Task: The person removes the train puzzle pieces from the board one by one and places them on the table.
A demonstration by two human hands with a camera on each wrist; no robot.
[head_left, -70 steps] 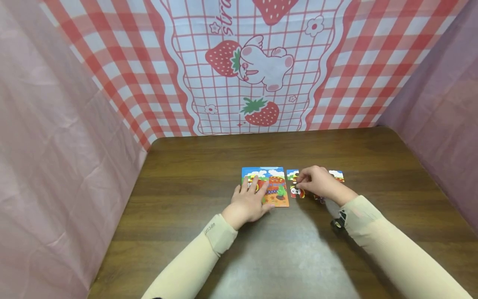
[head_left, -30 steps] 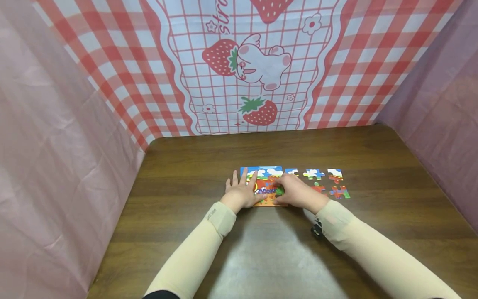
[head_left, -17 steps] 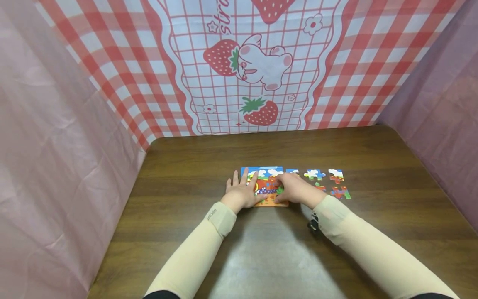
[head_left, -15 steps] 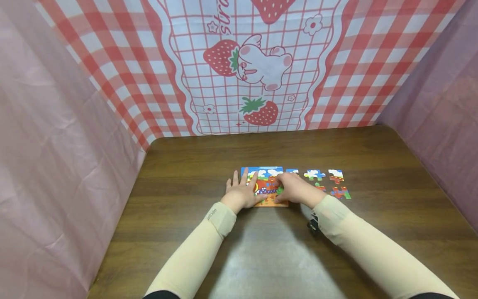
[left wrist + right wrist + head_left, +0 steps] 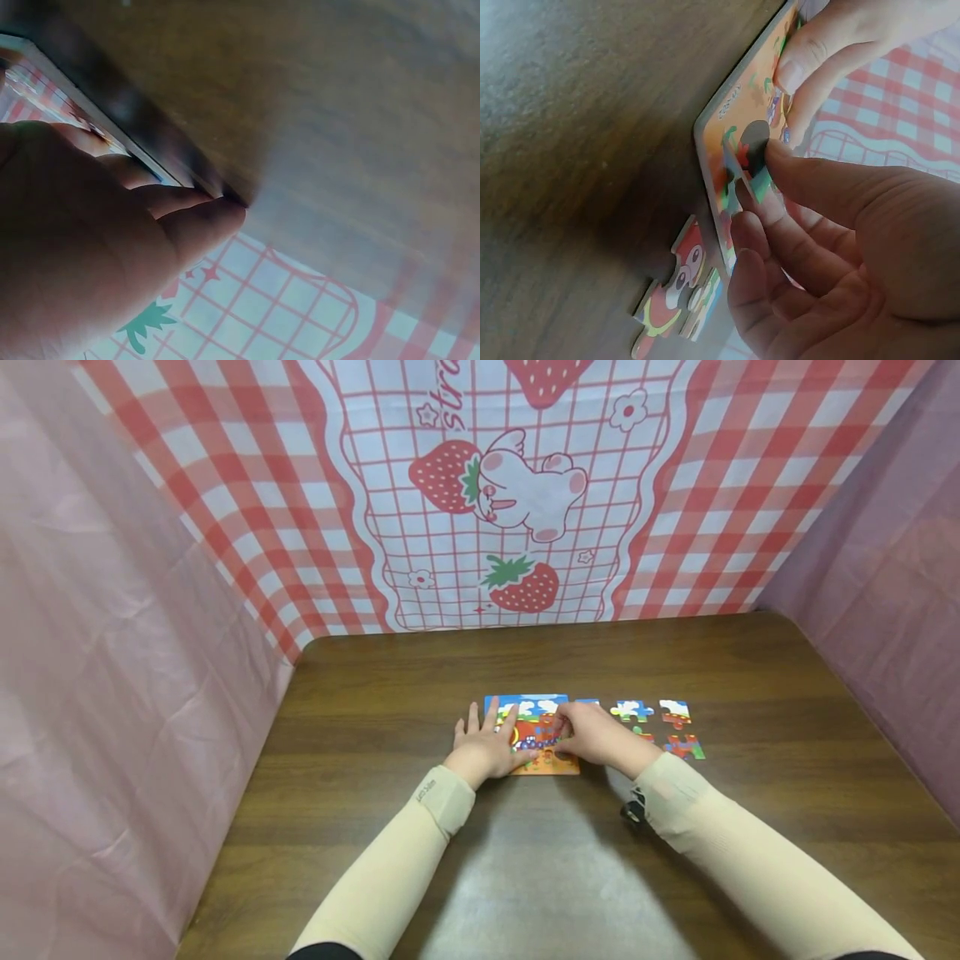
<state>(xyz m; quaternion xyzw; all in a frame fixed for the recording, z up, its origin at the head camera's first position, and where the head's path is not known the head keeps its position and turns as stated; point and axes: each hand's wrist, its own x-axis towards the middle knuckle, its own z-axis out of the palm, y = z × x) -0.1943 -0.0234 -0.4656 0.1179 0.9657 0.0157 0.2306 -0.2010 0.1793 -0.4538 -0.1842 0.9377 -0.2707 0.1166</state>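
Note:
A colourful jigsaw puzzle (image 5: 551, 767) with blue sky, clouds and an orange ground lies on the table. My left hand (image 5: 483, 752) rests on its left part with fingers spread, and the left wrist view shows the hand along its edge. At the right side of the puzzle, my right hand (image 5: 598, 733) pinches a puzzle piece between thumb and fingers. That jigsaw piece (image 5: 757, 184) shows green and is tilted over the orange part in the right wrist view. My left thumb (image 5: 799, 64) presses on the puzzle's surface there.
Right of the puzzle lie several loose pieces, among them a cloud piece (image 5: 632, 709), a cloud-and-red piece (image 5: 674, 712) and a red-green piece (image 5: 684, 747). A red piece with a cartoon face (image 5: 667, 300) lies close to the puzzle's edge. A checked cloth (image 5: 517, 527) hangs behind the table (image 5: 420, 668).
My right hand has moved left from the loose pieces onto the puzzle, and just now its fingers have shifted slightly and lifted the pinched piece. My left hand slid slightly left, then stayed.

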